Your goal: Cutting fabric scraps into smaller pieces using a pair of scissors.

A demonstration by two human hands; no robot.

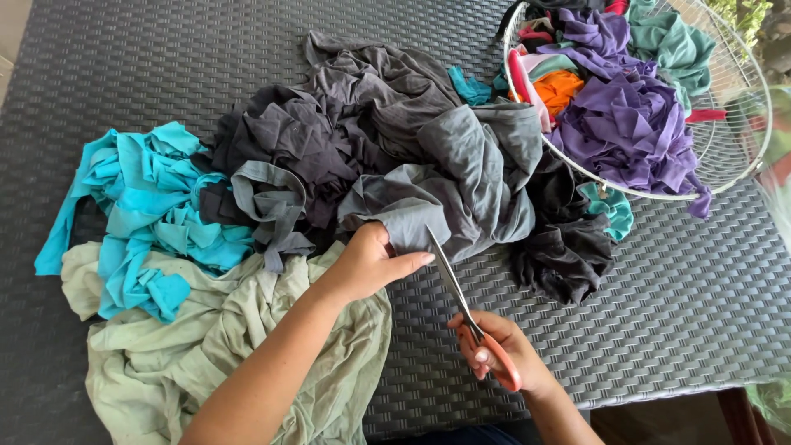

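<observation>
Beside a wire basket (746,165) of purple scraps (630,124), left hand (367,264) pinching grey cloth (461,177), right hand (498,350) closed round scissors (457,288).

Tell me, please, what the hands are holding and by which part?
Left hand grips the grey cloth at its lower edge; right hand holds the scissors by their orange handles.
</observation>
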